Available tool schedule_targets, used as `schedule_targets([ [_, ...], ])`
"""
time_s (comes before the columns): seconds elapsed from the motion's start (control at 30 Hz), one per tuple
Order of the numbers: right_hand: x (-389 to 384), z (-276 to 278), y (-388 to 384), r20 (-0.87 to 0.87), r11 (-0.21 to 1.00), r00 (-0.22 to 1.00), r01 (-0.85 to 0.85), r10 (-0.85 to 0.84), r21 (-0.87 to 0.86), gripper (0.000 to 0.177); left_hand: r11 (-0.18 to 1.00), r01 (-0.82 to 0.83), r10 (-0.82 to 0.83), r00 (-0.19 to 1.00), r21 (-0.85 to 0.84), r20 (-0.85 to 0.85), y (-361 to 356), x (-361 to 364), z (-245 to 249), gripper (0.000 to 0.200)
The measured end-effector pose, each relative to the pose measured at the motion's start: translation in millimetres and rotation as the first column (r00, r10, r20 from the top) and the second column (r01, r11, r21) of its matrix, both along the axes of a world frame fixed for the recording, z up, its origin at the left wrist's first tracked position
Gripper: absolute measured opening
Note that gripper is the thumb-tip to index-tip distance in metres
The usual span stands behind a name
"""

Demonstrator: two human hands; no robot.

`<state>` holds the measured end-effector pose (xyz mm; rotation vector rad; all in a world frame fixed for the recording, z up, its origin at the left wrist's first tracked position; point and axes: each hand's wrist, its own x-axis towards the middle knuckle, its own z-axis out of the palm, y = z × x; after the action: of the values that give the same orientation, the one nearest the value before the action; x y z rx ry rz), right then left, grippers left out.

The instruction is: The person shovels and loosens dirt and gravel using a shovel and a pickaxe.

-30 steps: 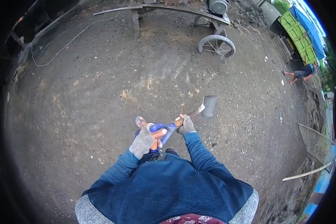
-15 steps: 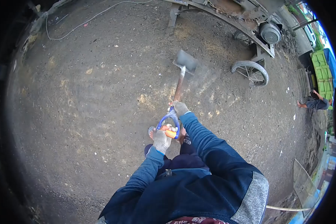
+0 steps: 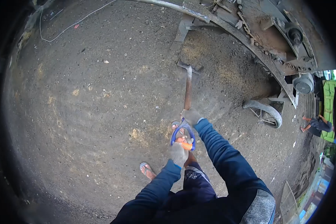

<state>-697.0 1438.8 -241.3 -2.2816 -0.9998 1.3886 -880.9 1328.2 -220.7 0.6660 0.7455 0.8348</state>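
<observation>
A shovel (image 3: 188, 91) with a rusty brown shaft and a blue D-shaped grip points away from me. Its metal blade (image 3: 189, 67) is seen nearly edge-on, close to the dark ground. Gloved in grey, my left hand (image 3: 179, 154) is closed around the orange crossbar of the grip. My right hand (image 3: 192, 116), gloved too, wraps the lower shaft just above the blue part. My sandalled feet show below and beside the grip, the left one (image 3: 147, 170) out to the side.
A metal machine frame (image 3: 246, 41) with a chain stands at the upper right, carrying a grey motor (image 3: 303, 83) and a spoked wheel (image 3: 264, 114). A person (image 3: 319, 123) is at the far right by a green truck bed (image 3: 329, 106). A pale cable (image 3: 74, 29) lies on the ground.
I have stepped forward, so the machine frame appears nearer. The shovel's blade has turned from face-on to edge-on and moved toward the frame; both hands keep their hold.
</observation>
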Motion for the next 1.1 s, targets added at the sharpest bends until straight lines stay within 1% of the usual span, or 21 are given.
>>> schedule_targets([
  [0.03, 50, -21, 51, -0.018, 0.999, 0.999, -0.032, 0.032, 0.007, 0.043, 0.822, 0.163, 0.232, 0.778, 0.546, -0.583, 38, 48, -34, 0.011],
  [0.07, 76, -30, 90, 0.019, 0.998, 1.000, 0.007, -0.006, -0.062, 0.041, 0.934, 0.009, 0.177, 0.857, 0.358, -0.484, 51, 65, -54, 0.010],
  [0.1, 84, -36, 94, 0.050, 0.986, 0.998, 0.048, -0.040, -0.159, 0.039, 0.989, -0.114, 0.143, 0.915, 0.097, -0.377, 40, 69, -70, 0.010],
  [0.13, 79, -67, 72, 0.079, 0.984, 0.991, 0.120, -0.110, -0.135, 0.036, 0.962, -0.209, 0.158, 0.952, -0.178, -0.264, 28, 67, -84, 0.009],
  [0.17, 75, -115, 51, 0.114, 0.979, 0.978, 0.185, -0.175, -0.081, 0.034, 0.866, -0.261, 0.221, 0.965, -0.426, -0.142, 29, 69, -99, 0.008],
  [0.2, 71, -145, 47, 0.141, 0.970, 0.961, 0.242, -0.239, -0.004, 0.032, 0.727, -0.261, 0.317, 0.948, -0.635, -0.026, 42, 71, -117, 0.008],
  [0.23, 58, -148, 41, -0.021, 0.933, 0.933, 0.359, -0.359, 0.028, 0.026, 0.548, -0.199, 0.420, 0.906, -0.813, 0.061, 48, 70, -131, 0.007],
  [0.33, 17, -159, 32, -0.108, 0.861, 0.870, 0.492, -0.481, 0.128, 0.020, 0.580, -0.229, 0.459, 0.885, -0.782, 0.081, 43, 43, -157, 0.007],
  [0.37, 8, -156, 31, -0.269, 0.800, 0.784, 0.595, -0.560, 0.069, 0.019, 0.565, -0.244, 0.498, 0.863, -0.788, 0.090, 43, 37, -153, 0.009],
  [0.47, -14, -136, 23, -0.320, 0.848, 0.813, 0.528, -0.486, 0.052, 0.026, 0.571, -0.262, 0.479, 0.876, -0.778, 0.057, 38, 5, -129, 0.009],
  [0.5, -19, -128, 22, -0.280, 0.875, 0.842, 0.484, -0.462, 0.014, 0.025, 0.624, -0.241, 0.460, 0.882, -0.743, 0.101, 34, -9, -118, 0.009],
  [0.57, -28, -131, 10, -0.210, 0.918, 0.894, 0.390, -0.396, -0.070, 0.026, 0.617, -0.252, 0.452, 0.889, -0.745, 0.074, 15, -35, -98, 0.009],
  [0.6, -32, -136, 5, -0.174, 0.927, 0.911, 0.369, -0.375, -0.067, 0.029, 0.615, -0.263, 0.451, 0.891, -0.743, 0.058, 5, -50, -90, 0.008],
  [0.67, -34, -162, -5, -0.105, 0.943, 0.938, 0.327, -0.331, -0.057, 0.036, 0.576, -0.288, 0.428, 0.904, -0.765, -0.018, -23, -78, -81, 0.008],
  [0.73, -36, -197, -13, -0.219, 0.873, 0.846, 0.480, -0.487, -0.087, 0.033, 0.524, -0.346, 0.417, 0.901, -0.778, -0.120, -53, -104, -68, 0.010],
  [0.8, -46, -203, -17, -0.351, 0.766, 0.686, 0.616, -0.637, -0.186, 0.028, 0.449, -0.406, 0.438, 0.877, -0.796, -0.200, -87, -128, -55, 0.014],
  [0.87, -55, -188, -19, -0.466, 0.623, 0.448, 0.701, -0.763, -0.346, 0.027, 0.347, -0.665, 0.513, 0.725, -0.661, -0.460, -77, -122, 12, 0.026],
  [0.9, -63, -196, -30, -0.449, 0.622, 0.453, 0.687, -0.770, -0.375, 0.025, 0.305, -0.712, 0.514, 0.682, -0.632, -0.520, -82, -125, 29, 0.028],
  [0.97, -88, -208, -54, -0.419, 0.631, 0.475, 0.643, -0.774, -0.434, 0.021, 0.231, -0.773, 0.506, 0.614, -0.591, -0.605, -110, -149, 43, 0.030],
  [1.03, -109, -204, -71, -0.362, 0.628, 0.514, 0.648, -0.778, -0.430, 0.019, 0.187, -0.794, 0.485, 0.587, -0.579, -0.648, -146, -175, 32, 0.033],
  [1.1, -131, -189, -86, -0.333, 0.611, 0.513, 0.679, -0.791, -0.406, 0.017, 0.161, -0.809, 0.457, 0.568, -0.565, -0.684, -175, -202, 18, 0.036],
])
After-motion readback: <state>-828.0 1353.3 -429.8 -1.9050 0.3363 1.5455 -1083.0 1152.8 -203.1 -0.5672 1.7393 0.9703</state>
